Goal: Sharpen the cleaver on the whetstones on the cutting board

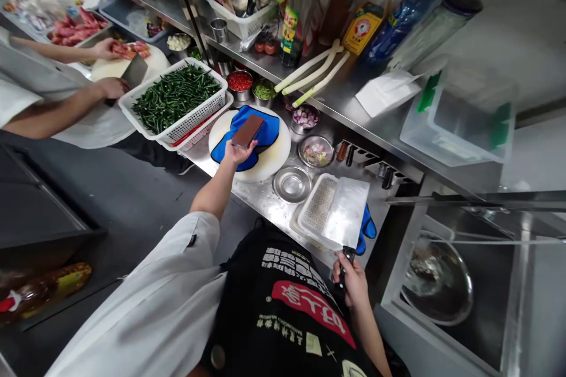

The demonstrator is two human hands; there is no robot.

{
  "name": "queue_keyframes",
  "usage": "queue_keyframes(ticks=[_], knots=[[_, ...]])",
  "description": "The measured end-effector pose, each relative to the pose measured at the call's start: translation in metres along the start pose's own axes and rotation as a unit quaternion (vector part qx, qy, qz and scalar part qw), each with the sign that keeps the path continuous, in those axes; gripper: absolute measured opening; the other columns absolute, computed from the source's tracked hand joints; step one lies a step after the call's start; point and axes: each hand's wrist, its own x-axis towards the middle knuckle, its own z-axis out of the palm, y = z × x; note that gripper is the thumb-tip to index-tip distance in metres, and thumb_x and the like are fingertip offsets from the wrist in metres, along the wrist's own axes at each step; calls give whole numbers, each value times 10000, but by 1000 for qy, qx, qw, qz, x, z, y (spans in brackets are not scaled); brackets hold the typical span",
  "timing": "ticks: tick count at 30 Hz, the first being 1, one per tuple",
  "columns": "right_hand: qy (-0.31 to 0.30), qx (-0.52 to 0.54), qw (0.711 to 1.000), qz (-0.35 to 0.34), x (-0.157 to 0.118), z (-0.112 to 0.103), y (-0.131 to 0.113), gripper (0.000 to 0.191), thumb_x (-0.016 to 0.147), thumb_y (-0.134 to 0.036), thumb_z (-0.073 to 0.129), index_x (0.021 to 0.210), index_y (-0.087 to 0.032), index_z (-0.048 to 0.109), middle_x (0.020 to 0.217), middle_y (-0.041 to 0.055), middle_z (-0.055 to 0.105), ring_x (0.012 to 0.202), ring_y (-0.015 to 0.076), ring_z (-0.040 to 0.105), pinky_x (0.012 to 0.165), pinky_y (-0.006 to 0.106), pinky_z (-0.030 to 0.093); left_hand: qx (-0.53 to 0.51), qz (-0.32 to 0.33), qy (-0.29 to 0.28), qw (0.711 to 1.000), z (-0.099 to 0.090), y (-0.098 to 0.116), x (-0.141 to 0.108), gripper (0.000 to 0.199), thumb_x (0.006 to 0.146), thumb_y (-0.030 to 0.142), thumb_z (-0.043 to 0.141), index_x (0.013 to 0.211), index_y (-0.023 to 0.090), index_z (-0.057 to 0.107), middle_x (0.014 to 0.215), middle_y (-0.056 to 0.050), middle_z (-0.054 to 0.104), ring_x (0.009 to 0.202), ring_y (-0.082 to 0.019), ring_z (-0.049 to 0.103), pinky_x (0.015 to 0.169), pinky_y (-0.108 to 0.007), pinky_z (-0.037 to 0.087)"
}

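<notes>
My left hand [239, 153] is closed around the near end of a brown whetstone [248, 131], a flat rectangular block. Beneath it, a blue cloth [269, 125] lies bunched on a round white cutting board [280, 150]. In my right hand [352, 277] is the black handle of a cleaver [349, 207]. Its broad, shiny blade points away from me, above a white perforated basket [319, 203]. Another blue cloth [368, 227] shows partly behind the blade.
To the left, a co-worker's hands [111, 87] hold a knife and meat on another board. A basket of green chilies [179, 97] stands between us. Metal bowls [292, 184] line the counter. Scallion stalks [312, 79] lie on the shelf; a sink [481, 283] is at right.
</notes>
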Motion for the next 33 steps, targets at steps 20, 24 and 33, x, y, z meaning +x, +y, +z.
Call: queue_keyframes(ticks=[20,24,33], knots=[[-90,-11,996,0,77,52,-11,629,620,-684,918,803,-203,557,496,-49,516,363,118,449,372,251,373,770,60,137,620,9,-72,-11,524,759,100,694,1280,88,640,1474,-309,515,1415,-447,520,1200,-561,351],[-89,-23,996,-7,77,64,-12,647,597,-705,914,767,-212,530,484,-44,516,354,117,443,361,249,352,811,69,78,575,14,-61,-10,259,825,138,634,1071,102,705,1285,-267,643,1375,-419,534,1190,-545,359],[-13,-44,999,-22,74,122,-1,677,578,-743,893,813,-205,557,496,-46,524,359,122,434,371,256,346,822,39,-243,514,-36,-48,-58,274,715,152,691,958,231,791,1222,-91,726,1170,-281,669,1107,-364,465]])
